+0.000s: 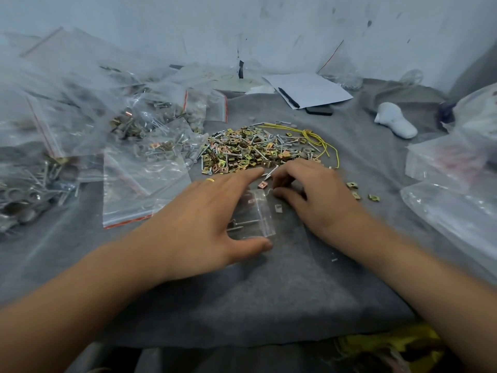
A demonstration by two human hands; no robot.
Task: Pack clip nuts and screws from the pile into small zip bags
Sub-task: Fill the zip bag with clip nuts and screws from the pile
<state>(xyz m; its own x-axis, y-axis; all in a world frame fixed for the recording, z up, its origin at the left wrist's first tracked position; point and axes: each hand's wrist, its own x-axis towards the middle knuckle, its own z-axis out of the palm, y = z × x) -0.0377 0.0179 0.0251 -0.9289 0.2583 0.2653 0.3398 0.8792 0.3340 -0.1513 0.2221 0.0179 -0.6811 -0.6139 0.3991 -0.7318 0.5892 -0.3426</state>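
Observation:
A pile of brass clip nuts and silver screws [258, 149] lies on the grey cloth ahead of me. A small clear zip bag [255, 214] with screws inside lies flat between my hands. My left hand [212, 219] rests over the bag's left side, fingers spread, thumb at its near corner, a gold ring on one finger. My right hand [312, 192] is curled at the bag's far right corner, fingertips pinched around a screw [270, 173]. A copper clip nut [262, 185] lies just under those fingertips.
Filled and empty zip bags [145, 168] are heaped at the left. More plastic bags [454, 189] lie at the right. Three loose clip nuts [357, 191] sit beside my right hand. Yellow wire [320, 138], white paper with a pen [306, 90] and a white object [395, 122] lie beyond.

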